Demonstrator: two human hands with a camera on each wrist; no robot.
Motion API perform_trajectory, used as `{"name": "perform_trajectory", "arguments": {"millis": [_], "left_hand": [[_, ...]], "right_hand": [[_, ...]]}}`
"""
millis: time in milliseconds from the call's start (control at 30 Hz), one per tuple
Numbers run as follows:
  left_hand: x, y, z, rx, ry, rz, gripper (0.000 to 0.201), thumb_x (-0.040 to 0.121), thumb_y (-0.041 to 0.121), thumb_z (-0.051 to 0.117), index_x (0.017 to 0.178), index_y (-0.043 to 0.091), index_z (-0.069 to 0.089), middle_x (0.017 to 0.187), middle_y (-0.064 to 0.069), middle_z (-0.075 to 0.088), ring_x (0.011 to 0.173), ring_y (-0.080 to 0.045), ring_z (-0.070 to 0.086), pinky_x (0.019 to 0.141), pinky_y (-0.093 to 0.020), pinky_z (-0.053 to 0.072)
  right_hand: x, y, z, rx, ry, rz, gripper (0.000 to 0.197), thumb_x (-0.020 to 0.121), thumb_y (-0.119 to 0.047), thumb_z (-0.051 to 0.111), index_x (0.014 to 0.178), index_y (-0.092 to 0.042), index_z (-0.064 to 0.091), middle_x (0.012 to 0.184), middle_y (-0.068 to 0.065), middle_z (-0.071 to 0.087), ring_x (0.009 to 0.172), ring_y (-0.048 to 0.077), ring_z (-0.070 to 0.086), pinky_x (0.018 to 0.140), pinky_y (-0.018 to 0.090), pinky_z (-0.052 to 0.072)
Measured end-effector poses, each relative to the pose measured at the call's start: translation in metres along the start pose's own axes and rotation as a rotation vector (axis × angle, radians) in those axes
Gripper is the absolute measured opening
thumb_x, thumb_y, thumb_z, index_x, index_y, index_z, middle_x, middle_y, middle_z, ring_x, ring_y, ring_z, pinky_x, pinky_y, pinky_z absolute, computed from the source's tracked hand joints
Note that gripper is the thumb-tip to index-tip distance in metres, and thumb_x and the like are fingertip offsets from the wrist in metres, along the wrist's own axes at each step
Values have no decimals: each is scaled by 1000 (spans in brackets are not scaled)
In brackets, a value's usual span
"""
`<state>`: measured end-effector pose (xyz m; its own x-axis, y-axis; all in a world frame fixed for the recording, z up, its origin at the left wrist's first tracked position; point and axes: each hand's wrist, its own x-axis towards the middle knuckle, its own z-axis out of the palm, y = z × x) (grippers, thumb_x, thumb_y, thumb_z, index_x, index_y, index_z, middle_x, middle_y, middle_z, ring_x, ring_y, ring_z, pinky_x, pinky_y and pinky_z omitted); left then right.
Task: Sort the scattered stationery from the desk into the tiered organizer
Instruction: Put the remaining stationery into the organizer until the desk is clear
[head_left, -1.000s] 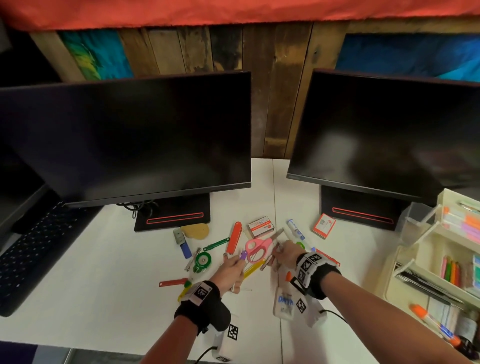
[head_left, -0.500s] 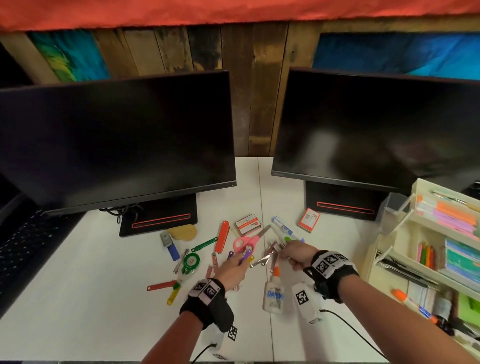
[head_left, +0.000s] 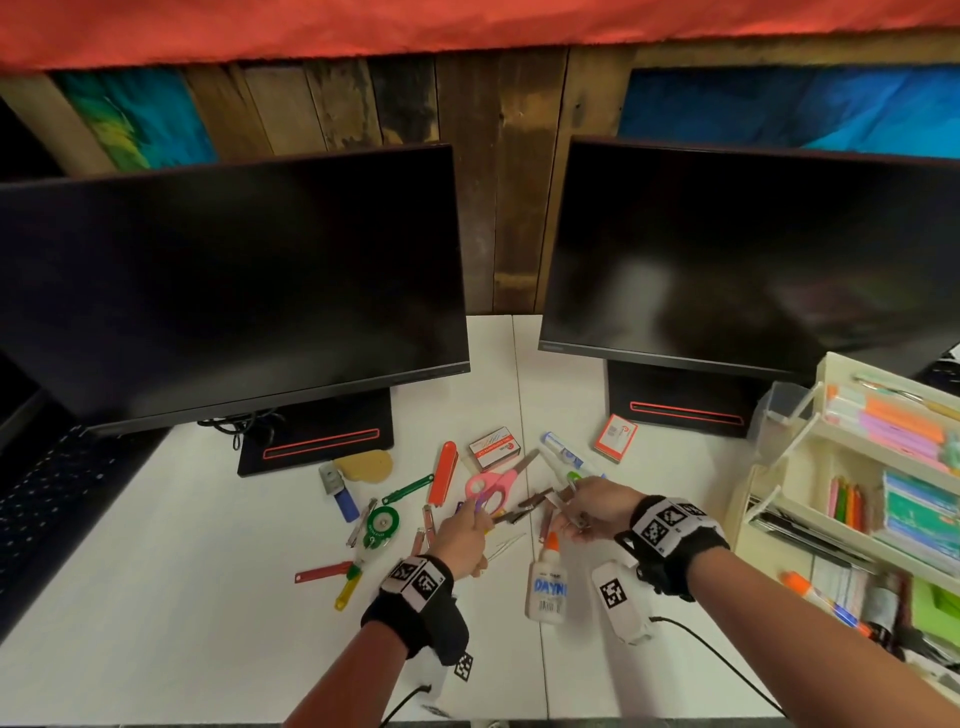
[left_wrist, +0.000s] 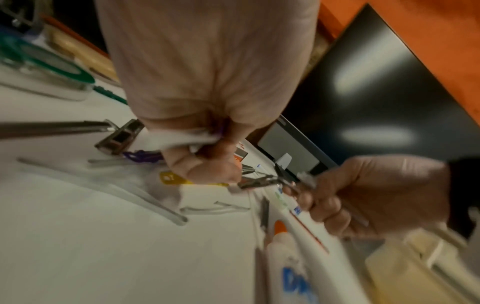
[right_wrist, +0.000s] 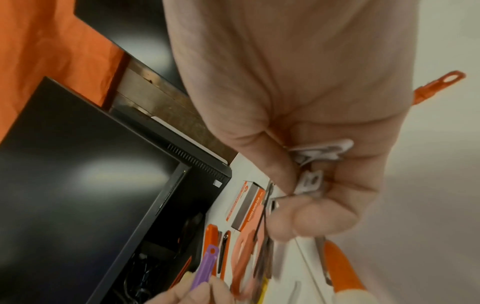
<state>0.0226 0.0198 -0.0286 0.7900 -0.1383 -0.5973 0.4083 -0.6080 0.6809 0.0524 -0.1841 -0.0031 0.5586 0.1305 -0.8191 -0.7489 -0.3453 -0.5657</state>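
Note:
Stationery lies scattered on the white desk (head_left: 182, 597) between my hands. My left hand (head_left: 475, 512) pinches a purple plastic clip (right_wrist: 205, 265), seen in its curled fingers (left_wrist: 205, 164). My right hand (head_left: 569, 506) grips a bunch of thin metal clips (right_wrist: 309, 181), and dark metal pieces (head_left: 522, 512) stick out toward the left hand. Pink scissors (head_left: 491, 483), an orange cutter (head_left: 445, 473), a staple box (head_left: 493, 447) and a marker (head_left: 563, 457) lie just beyond. The cream tiered organizer (head_left: 769, 499) stands at the right edge.
A glue bottle (head_left: 545, 587) lies under my right wrist. A green tape dispenser (head_left: 382, 525), a red clip (head_left: 322, 574) and a yellow clip (head_left: 348, 592) lie to the left. Two dark monitors (head_left: 234, 286) stand behind, and a keyboard (head_left: 47, 499) sits far left.
My right hand has drawn right, off the glue bottle, lifting the metal clips. The left hand has stayed by the scissors with the purple clip. The head view shifted slightly.

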Motion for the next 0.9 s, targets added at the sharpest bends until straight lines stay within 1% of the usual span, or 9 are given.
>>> {"name": "perform_trajectory", "arguments": {"millis": [67,133,200,400,467,600,733,800,900], "left_hand": [[4,2,0,-75,25,-22,29,102,17,26,121,8,46,87,-7,52,61,-16,52,51,-20,41],[5,6,2,-122,44,-21,35,102,18,28,133,8,41,110,-16,59,93,-33,62,75,-32,48],[5,12,3,-115,60,-7,39,102,21,27,139,13,37,130,-15,54,119,-35,52,95,-38,44],[8,26,0,192,30,235,49,90,49,49,111,6,58,119,-10,60,112,-25,54,85,-30,42],[11,26,-4,283,-25,253,47,88,48,54,109,7,62,116,-9,62,111,-25,55,80,-28,42],[16,24,-7,357,6,280,30,90,36,56,108,12,61,117,-9,60,108,-25,57,90,-32,46],[18,24,0,291,51,247,28,89,36,56,75,14,49,84,-6,57,85,-28,58,69,-28,41],[15,27,1,256,35,217,25,90,36,55,82,12,54,79,-4,55,82,-28,58,68,-30,43],[13,25,-1,124,24,171,31,93,30,54,115,7,57,92,-12,64,90,-31,63,74,-35,50]], "right_hand": [[0,-1,0,22,11,16,30,91,11,34,76,-3,56,56,9,64,47,16,57,47,26,47],[-1,-2,2,12,32,10,32,92,7,31,72,-5,53,57,7,59,47,16,51,49,25,41],[-2,-3,2,21,45,-2,29,92,2,31,72,-8,49,58,6,50,47,14,40,47,23,32],[-5,-11,4,-40,40,-90,24,92,-2,34,74,-12,45,58,2,38,46,11,28,45,22,23],[-7,-15,2,-61,72,-127,20,94,-5,36,79,-11,46,58,1,37,47,10,28,43,21,23],[-10,-14,6,-152,117,-189,15,96,-8,40,81,-10,44,60,3,41,47,11,33,37,18,27],[-7,-6,22,-174,-5,-166,12,95,-7,39,84,-10,44,65,6,52,47,13,41,39,21,31],[-8,-5,25,-168,-3,-179,12,96,-7,38,85,-11,44,65,6,55,47,14,47,40,21,34],[-14,-4,24,-192,58,-239,16,98,-9,36,83,-14,39,63,5,59,45,12,53,41,20,40]]}}
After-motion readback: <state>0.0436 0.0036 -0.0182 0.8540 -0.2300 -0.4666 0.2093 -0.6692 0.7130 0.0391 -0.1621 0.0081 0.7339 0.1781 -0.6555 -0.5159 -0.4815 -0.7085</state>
